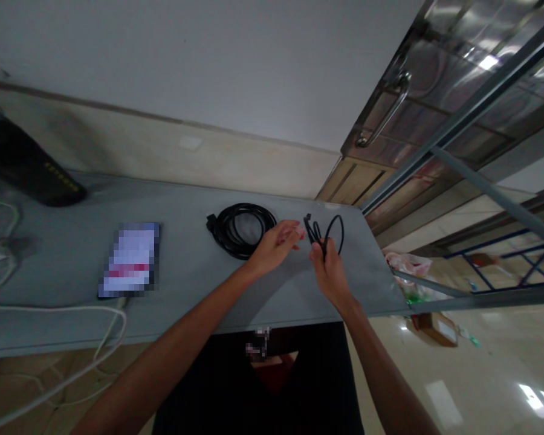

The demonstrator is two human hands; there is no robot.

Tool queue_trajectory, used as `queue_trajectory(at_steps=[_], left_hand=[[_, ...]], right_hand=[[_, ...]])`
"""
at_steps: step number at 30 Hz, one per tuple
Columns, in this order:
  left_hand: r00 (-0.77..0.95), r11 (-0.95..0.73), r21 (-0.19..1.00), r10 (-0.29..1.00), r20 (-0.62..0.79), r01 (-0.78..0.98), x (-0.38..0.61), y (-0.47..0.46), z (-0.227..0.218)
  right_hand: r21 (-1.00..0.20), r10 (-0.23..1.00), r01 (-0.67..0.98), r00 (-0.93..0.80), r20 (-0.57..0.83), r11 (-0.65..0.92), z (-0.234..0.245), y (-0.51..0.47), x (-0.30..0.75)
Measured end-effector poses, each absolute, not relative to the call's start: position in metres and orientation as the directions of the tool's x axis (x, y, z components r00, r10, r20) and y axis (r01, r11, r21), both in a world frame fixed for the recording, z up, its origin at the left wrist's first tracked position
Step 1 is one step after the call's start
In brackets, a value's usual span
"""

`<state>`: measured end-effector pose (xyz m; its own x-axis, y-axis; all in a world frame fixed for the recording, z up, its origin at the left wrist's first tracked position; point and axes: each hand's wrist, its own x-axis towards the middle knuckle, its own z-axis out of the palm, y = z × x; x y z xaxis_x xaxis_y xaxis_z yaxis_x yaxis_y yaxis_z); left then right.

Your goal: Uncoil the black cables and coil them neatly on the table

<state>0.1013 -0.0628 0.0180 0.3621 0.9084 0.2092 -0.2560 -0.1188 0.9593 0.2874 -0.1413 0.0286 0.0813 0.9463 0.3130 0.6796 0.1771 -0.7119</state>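
A thin black cable (334, 226), gathered in loops, is gripped in my right hand (330, 273) above the right part of the grey table. One end of it sticks up on the left side of the bundle. My left hand (276, 241) is just left of that end, its fingers loosely curved and apart, with nothing visible in them. Behind my left hand lies a thicker black cable (224, 237), coiled into a ring on the table, with its connector pointing left. My left hand hides part of the ring's right side.
A phone (129, 260) with a lit screen lies on the table (194, 290), near white cables (72, 308). At the far left is a dark cylindrical object (31, 160). Metal frame bars (494, 187) stand right of the table, with a cardboard box (437, 329) on the floor.
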Motion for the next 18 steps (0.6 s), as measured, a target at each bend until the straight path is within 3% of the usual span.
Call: queue_trajectory(at_steps=[5,9,13,18], left_hand=[[0.317,0.123,0.881,0.948,0.032,-0.458,0.096,-0.051,0.013],[0.341,0.245,0.802,0.938,-0.056,-0.544,0.086,-0.045,0.017],[0.402,0.328,0.740,0.912,-0.086,-0.587,0.081,-0.041,0.024],[0.381,0.388,0.667,0.910,-0.167,-0.636,0.080,-0.038,0.029]], right_hand=[[-0.666,0.961,0.696,-0.153,0.230,0.270,0.029,-0.142,0.263],[-0.701,0.954,0.648,-0.176,0.243,0.299,0.042,-0.143,0.268],[-0.748,0.941,0.600,-0.022,0.338,0.283,0.075,-0.141,0.294],[-0.853,0.842,0.463,0.338,0.419,0.239,0.130,-0.145,0.348]])
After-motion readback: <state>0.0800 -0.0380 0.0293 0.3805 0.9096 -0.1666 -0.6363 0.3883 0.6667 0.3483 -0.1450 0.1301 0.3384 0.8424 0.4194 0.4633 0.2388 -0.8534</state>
